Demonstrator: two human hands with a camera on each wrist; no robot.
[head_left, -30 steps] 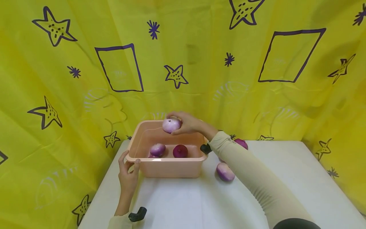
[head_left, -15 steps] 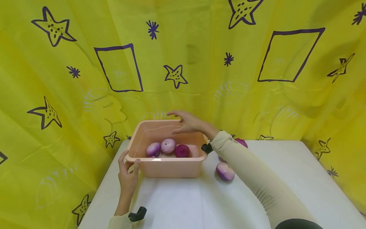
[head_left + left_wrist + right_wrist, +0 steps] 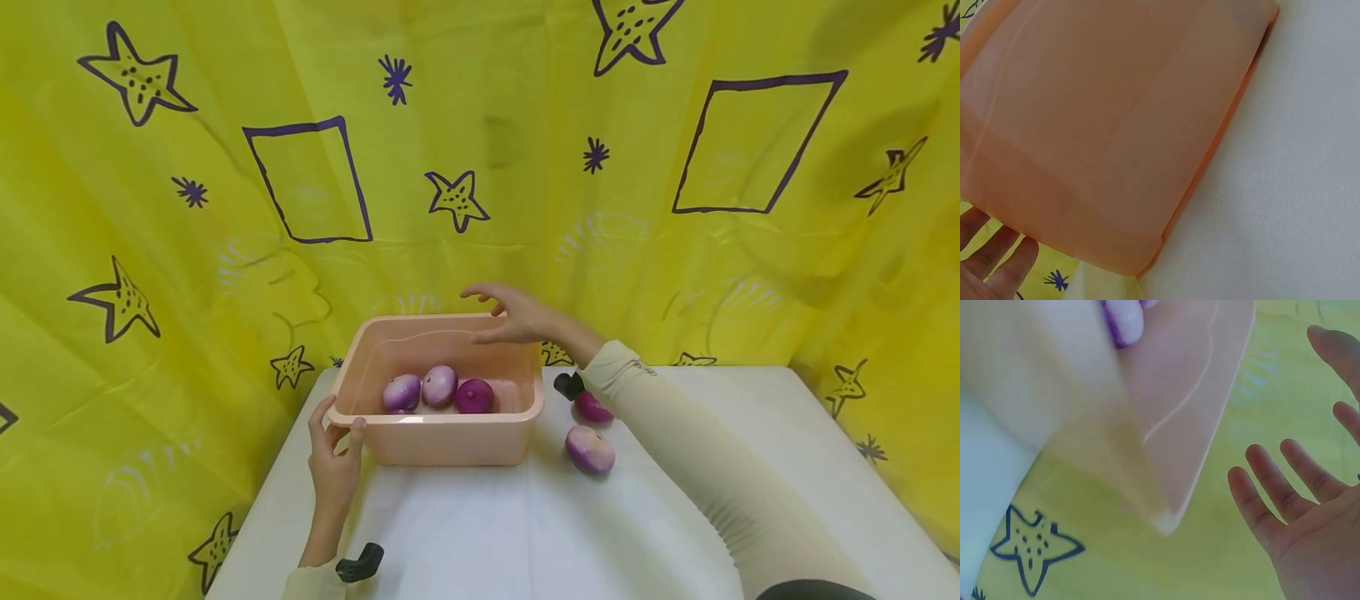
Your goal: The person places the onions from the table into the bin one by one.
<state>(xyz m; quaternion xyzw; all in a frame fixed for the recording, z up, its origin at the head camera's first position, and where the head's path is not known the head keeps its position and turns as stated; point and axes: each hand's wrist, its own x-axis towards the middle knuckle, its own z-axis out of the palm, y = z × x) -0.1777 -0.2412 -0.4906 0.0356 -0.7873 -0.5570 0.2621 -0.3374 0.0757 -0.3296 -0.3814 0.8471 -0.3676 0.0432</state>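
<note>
A peach plastic tub (image 3: 450, 442) stands on the white table. My left hand (image 3: 335, 467) holds its front left corner, thumb at the front and fingers along the side; the left wrist view shows fingertips (image 3: 1016, 262) against the outer wall. Inside lie a pale purple onion (image 3: 439, 386), a two-toned onion (image 3: 402, 392) and a dark red onion (image 3: 474, 397), with part of another low behind the front rim. My right hand (image 3: 517, 317) is over the back right rim, fingers spread and holding nothing. In the right wrist view its palm (image 3: 1322, 562) shows beside the tub.
Right of the tub, a purple-and-white onion (image 3: 590, 450) lies on the table (image 3: 675, 483), with a dark red onion (image 3: 592, 407) behind it, partly covered by the right sleeve. A yellow curtain (image 3: 510, 242) with drawn stars hangs close behind the tub.
My right hand let go of the pale onion, which dropped into the tub among the others, then moved right toward the rim. My left hand stayed at the corner.
</note>
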